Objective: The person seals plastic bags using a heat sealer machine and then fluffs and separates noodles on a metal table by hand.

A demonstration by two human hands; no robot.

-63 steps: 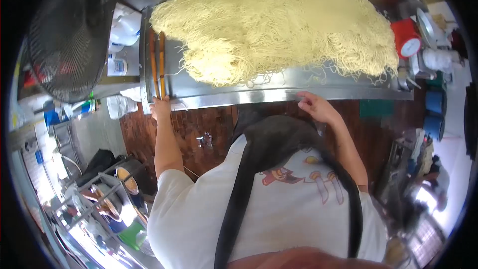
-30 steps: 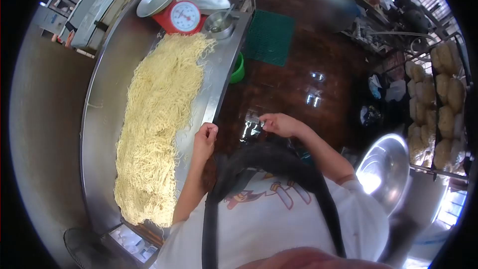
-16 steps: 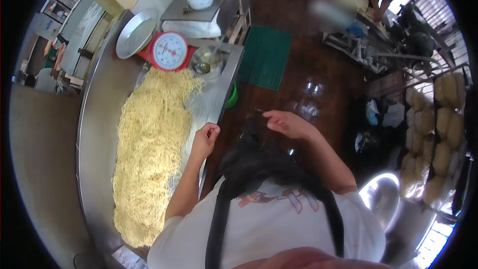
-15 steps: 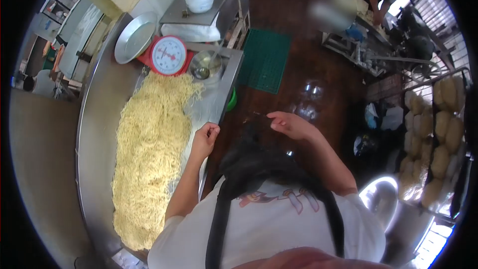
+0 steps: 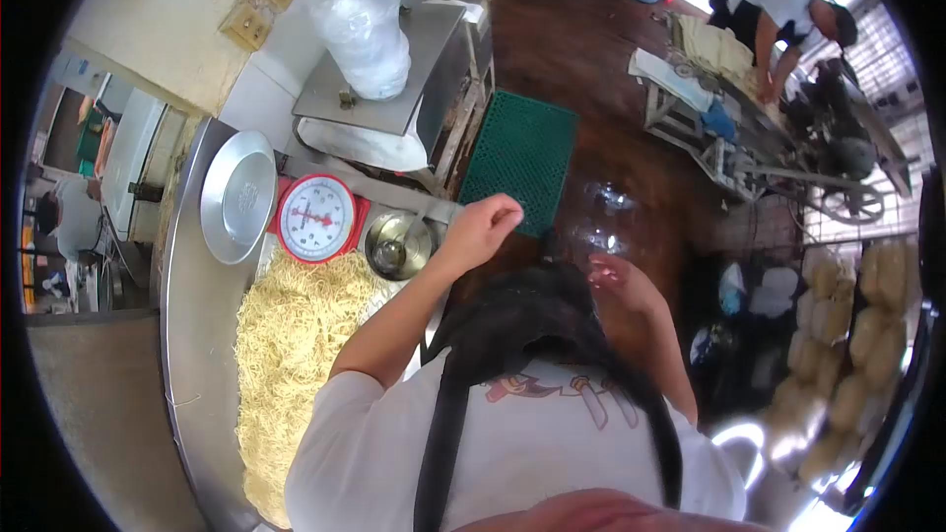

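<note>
1. Beside the metal table [image 5: 187, 374], the left hand [image 5: 485, 232] is raised near its edge, its fingers curled closed, with the thumb against them.
2. Farther right, in front of the dark apron [image 5: 522, 315], the right hand [image 5: 631, 288] is held with bent fingers; blur hides whether they grip anything.
3. On the table, the noodles [image 5: 301, 365] lie in a long heap, left of the left forearm and apart from both hands.
4. At the heap's far end stand a red scale [image 5: 315, 219] and a metal bowl [image 5: 402, 242], with a round pan [image 5: 239, 197] just left of the scale.
</note>
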